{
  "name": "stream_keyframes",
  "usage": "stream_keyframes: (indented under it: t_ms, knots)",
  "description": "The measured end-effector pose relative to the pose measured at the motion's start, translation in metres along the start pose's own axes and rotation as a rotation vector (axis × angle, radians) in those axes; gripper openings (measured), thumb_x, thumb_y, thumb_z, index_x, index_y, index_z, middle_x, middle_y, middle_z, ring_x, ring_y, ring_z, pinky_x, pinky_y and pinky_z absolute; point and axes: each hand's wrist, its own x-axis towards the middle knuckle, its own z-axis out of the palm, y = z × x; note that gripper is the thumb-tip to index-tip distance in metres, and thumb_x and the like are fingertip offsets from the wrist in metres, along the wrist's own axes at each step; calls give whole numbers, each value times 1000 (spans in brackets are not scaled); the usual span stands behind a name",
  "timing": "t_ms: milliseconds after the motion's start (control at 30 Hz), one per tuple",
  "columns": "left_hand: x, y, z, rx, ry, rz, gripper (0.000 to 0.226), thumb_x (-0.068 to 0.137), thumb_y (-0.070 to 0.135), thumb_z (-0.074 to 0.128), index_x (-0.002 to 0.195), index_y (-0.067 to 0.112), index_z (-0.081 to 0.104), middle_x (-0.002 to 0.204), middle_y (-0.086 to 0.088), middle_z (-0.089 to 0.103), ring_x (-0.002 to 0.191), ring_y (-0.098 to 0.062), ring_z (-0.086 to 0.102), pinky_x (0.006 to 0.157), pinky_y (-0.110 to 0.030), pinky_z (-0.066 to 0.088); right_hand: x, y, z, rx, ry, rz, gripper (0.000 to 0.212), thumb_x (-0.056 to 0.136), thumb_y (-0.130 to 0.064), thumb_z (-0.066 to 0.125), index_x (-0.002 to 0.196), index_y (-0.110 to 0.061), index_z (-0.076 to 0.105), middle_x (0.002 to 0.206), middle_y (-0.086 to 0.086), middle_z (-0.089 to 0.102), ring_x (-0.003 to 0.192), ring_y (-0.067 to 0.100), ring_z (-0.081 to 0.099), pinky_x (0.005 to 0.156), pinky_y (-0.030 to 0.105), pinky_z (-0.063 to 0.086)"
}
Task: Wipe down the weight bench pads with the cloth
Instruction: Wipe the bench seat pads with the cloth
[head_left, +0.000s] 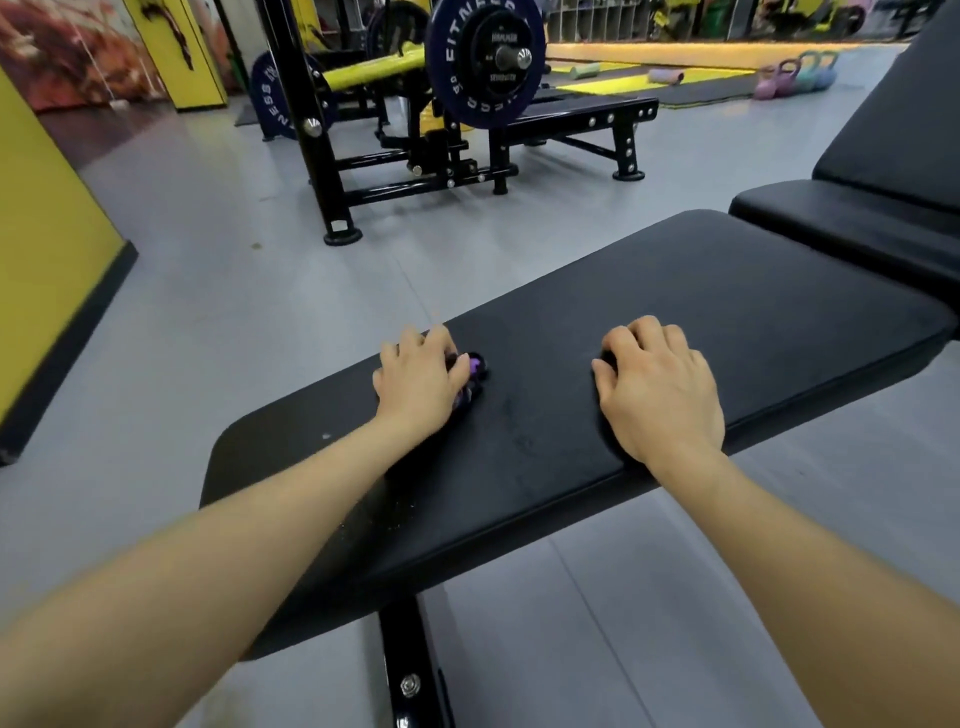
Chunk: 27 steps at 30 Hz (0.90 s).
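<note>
Left hand (418, 382), palm down on the pad (649, 322), fingers curled over a bunched dark cloth (470, 376) with purple patches; the cloth shows only at the fingertips, pressed against the pad near its left edge, about midway along. Right hand (657, 387), palm down near the pad's right edge, level with the left hand and well apart from it; its fingers are bent with tips on the pad surface, and a small dark shape at the thumb cannot be told from the pad, so whether this hand holds anything cannot be told. Both forearms reach in from the near corners of the view. The pad is black, long and rounded at its corners, running from lower left to upper right; pale specks lie on it near the left forearm and toward its near end. A black post (410, 670) with a bolt supports the pad from below at the near end. Beyond the far end, a second black pad (841, 218) lies just beside it, with a raised backrest (904, 140) behind. Grey floor (234, 312) surrounds the bench. Farther off stand a black rack (332, 171) bearing a barbell with a plate (485, 60), a flat bench (582, 117), a yellow wall (47, 260) at the left, and pastel kettlebells (795, 75) at the upper right.
</note>
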Motion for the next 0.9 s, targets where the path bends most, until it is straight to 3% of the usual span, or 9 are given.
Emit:
stream_keyframes:
  t_ms: [200, 533, 633, 767, 900]
  knots:
    - [76, -4, 13, 18, -1, -282, 32, 94, 34, 42, 118, 14, 50, 129, -15, 38, 119, -37, 34, 92, -43, 33, 0, 0, 1, -10, 2, -3, 25, 96, -35, 39, 107, -17, 53, 111, 2, 49, 101, 24, 43, 79, 33, 36]
    - [-19, 0, -3, -13, -21, -55, 30, 93, 42, 45, 105, 16, 48, 116, -9, 40, 110, -31, 35, 82, -42, 35, 0, 1, -1, -4, 1, 5, 27, 96, -35, 40, 109, -15, 53, 112, 4, 50, 102, 25, 43, 77, 34, 36]
    - [22, -6, -5, 11, -103, -119, 33, 94, 42, 45, 113, 16, 50, 124, -14, 40, 117, -36, 37, 93, -44, 35, 0, 0, -1, 3, 5, 3, 27, 96, -35, 40, 109, -15, 54, 112, 4, 50, 102, 26, 44, 78, 34, 36]
    - [54, -2, 7, 48, -14, -262, 33, 95, 39, 43, 117, 15, 49, 128, -16, 37, 119, -36, 35, 95, -43, 33, 0, 1, 1, 3, 30, -1, 26, 95, -33, 41, 107, -14, 54, 111, 5, 50, 101, 26, 44, 77, 34, 35]
    - [17, 21, 7, 38, -39, -189, 34, 93, 43, 45, 113, 16, 47, 126, -13, 37, 118, -34, 33, 93, -43, 33, 1, 3, 2, -2, 42, -3, 25, 95, -32, 41, 105, -13, 54, 110, 6, 50, 101, 27, 44, 76, 35, 35]
